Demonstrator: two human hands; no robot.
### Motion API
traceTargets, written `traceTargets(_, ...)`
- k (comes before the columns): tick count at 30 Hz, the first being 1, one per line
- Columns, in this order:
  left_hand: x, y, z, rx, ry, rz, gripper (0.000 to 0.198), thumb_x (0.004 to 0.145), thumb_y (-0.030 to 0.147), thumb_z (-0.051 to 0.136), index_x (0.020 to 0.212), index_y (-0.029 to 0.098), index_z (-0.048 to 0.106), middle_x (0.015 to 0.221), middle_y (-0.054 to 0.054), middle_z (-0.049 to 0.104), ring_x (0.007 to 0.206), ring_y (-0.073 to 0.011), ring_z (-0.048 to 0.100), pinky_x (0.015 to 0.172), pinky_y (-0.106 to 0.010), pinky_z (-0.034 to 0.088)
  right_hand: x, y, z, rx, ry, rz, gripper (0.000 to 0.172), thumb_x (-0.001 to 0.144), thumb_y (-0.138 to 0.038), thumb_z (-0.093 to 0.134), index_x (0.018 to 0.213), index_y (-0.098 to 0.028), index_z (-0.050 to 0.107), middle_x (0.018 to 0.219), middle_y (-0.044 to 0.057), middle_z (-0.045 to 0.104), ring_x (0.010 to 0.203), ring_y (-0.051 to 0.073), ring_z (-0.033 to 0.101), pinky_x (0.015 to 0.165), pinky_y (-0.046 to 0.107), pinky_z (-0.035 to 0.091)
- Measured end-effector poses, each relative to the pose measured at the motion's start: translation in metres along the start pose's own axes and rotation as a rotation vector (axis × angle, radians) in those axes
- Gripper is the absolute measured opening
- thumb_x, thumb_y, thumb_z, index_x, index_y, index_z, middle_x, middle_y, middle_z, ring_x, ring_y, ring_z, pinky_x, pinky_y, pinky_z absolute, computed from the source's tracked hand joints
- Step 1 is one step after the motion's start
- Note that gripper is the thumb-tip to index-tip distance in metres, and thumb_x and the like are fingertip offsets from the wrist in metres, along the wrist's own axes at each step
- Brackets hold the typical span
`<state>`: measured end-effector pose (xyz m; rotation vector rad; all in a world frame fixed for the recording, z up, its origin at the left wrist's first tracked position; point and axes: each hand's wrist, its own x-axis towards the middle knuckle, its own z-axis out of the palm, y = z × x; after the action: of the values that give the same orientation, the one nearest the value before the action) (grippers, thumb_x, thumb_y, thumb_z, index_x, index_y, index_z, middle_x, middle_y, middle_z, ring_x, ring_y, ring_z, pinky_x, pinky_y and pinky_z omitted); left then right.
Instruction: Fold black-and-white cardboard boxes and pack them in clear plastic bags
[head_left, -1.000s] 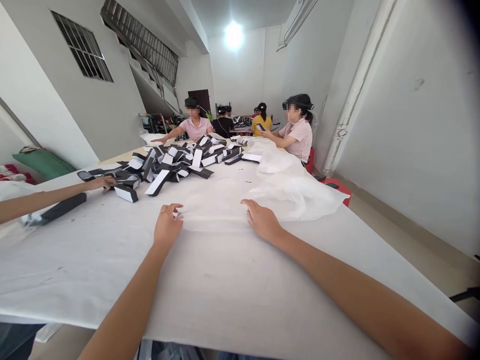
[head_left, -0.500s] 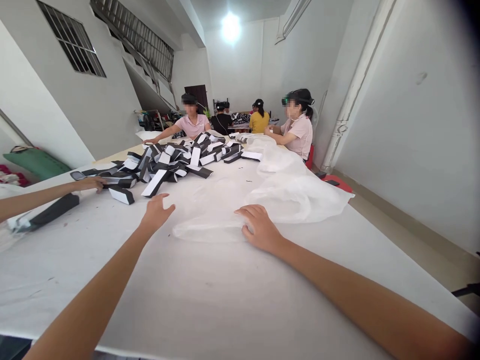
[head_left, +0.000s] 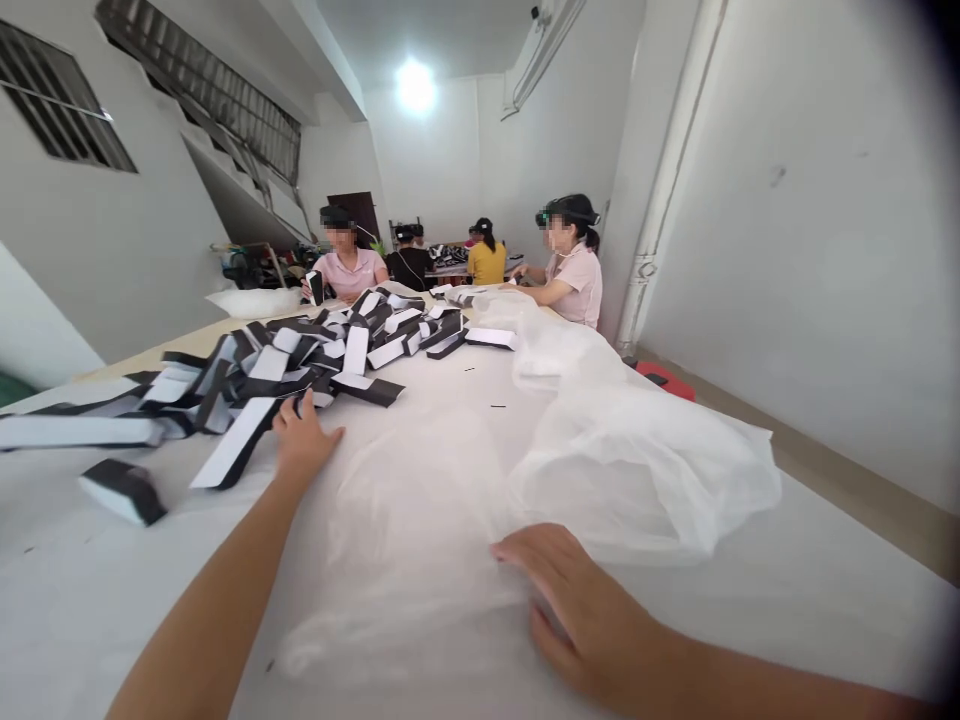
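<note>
Though not yet gripping anything, left hand (head_left: pixel 304 440) open, fingers loose, touching the black-and-white boxes (head_left: pixel 300 360) mid-worktop; right hand (head_left: pixel 577 610) spread flat on the empty plastic bag (head_left: pixel 420 510) by the near edge

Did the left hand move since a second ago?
Yes. The left hand went forward, from the plastic sheet up to the pile of black and white boxes.
</note>
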<state>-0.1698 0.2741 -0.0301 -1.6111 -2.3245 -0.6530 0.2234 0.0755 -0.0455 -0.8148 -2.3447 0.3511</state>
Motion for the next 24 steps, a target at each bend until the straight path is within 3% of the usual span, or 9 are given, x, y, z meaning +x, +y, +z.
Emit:
traceTargets(3, 0.044, -0.005, 0.013, 0.045, -0.011, 0.01, 0.089, 0.077, 0.05, 0.066, 0.15, 0.027, 0.021, 0.154, -0.017, 0.015, 0.134, -0.0498, 0.021, 0.093, -0.062, 0.043, 0.004, 0.002, -0.001, 0.012, -0.035, 0.015, 0.061, 0.073, -0.001, 0.043, 0.132, -0.019, 0.042, 0.116, 0.01, 0.061, 0.106, 0.022, 0.056, 0.095, 0.041, 0.048)
traceTargets(5, 0.066, -0.012, 0.019, 0.032, -0.044, -0.012, 0.081, 0.078, 0.046, 0.067, 0.146, 0.028, 0.028, 0.151, -0.014, 0.021, 0.13, -0.051, 0.027, 0.091, -0.063, 0.043, 0.007, 0.005, -0.001, 0.013, -0.058, 0.019, 0.063, 0.072, 0.001, 0.042, 0.131, -0.02, 0.044, 0.114, 0.01, 0.063, 0.104, 0.022, 0.058, 0.093, 0.04, 0.05)
traceTargets(7, 0.078, -0.019, 0.022, 0.0, -0.046, 0.001, 0.068, 0.082, 0.04, 0.063, 0.142, 0.028, 0.033, 0.142, -0.011, 0.033, 0.124, -0.0496, 0.034, 0.087, -0.063, 0.045, 0.009, 0.007, 0.0, 0.008, -0.08, 0.019, 0.065, 0.072, 0.001, 0.041, 0.133, -0.023, 0.044, 0.114, 0.009, 0.064, 0.104, 0.022, 0.059, 0.093, 0.039, 0.051)
traceTargets(10, 0.077, -0.03, 0.02, 0.003, 0.012, 0.098, 0.055, 0.087, 0.029, 0.055, 0.138, 0.03, 0.035, 0.131, -0.008, 0.041, 0.121, -0.0482, 0.037, 0.082, -0.065, 0.048, 0.011, 0.009, 0.001, -0.003, -0.097, 0.037, 0.067, 0.074, 0.0, 0.044, 0.135, -0.027, 0.042, 0.115, 0.009, 0.064, 0.105, 0.022, 0.059, 0.092, 0.038, 0.052)
traceTargets(14, 0.057, -0.036, 0.002, 0.039, 0.079, 0.135, 0.04, 0.087, 0.025, 0.052, 0.127, 0.025, 0.047, 0.128, -0.009, 0.046, 0.12, -0.0448, 0.04, 0.085, -0.064, 0.048, 0.011, 0.007, 0.001, 0.009, -0.12, 0.043, 0.067, 0.073, -0.001, 0.045, 0.134, -0.026, 0.044, 0.117, 0.01, 0.063, 0.107, 0.024, 0.058, 0.095, 0.04, 0.051)
traceTargets(18, 0.025, -0.03, -0.03, -0.086, 0.091, 0.203, 0.031, 0.084, 0.025, 0.053, 0.115, 0.02, 0.057, 0.125, -0.011, 0.051, 0.122, -0.0382, 0.044, 0.098, -0.054, 0.044, 0.006, 0.002, 0.001, 0.048, -0.083, 0.047, 0.063, 0.075, -0.002, 0.045, 0.134, -0.024, 0.044, 0.124, 0.009, 0.059, 0.111, 0.024, 0.055, 0.1, 0.043, 0.047)
traceTargets(21, -0.019, -0.014, -0.061, -0.213, 0.145, 0.283, 0.042, 0.081, 0.029, 0.059, 0.121, 0.021, 0.054, 0.13, -0.011, 0.049, 0.126, -0.0328, 0.044, 0.106, -0.046, 0.039, 0.003, -0.001, 0.002, 0.055, -0.038, 0.042, 0.058, 0.079, -0.003, 0.043, 0.134, -0.023, 0.044, 0.126, 0.009, 0.056, 0.115, 0.023, 0.052, 0.103, 0.044, 0.044)
traceTargets(24, -0.081, 0.012, -0.098, -0.409, 0.235, 0.403, 0.051, 0.082, 0.034, 0.06, 0.13, 0.023, 0.045, 0.138, -0.011, 0.04, 0.131, -0.0296, 0.039, 0.102, -0.041, 0.046, 0.002, -0.002, 0.0, 0.082, 0.008, 0.036, 0.054, 0.081, -0.005, 0.044, 0.132, -0.023, 0.044, 0.124, 0.009, 0.056, 0.112, 0.023, 0.052, 0.1, 0.044, 0.044)
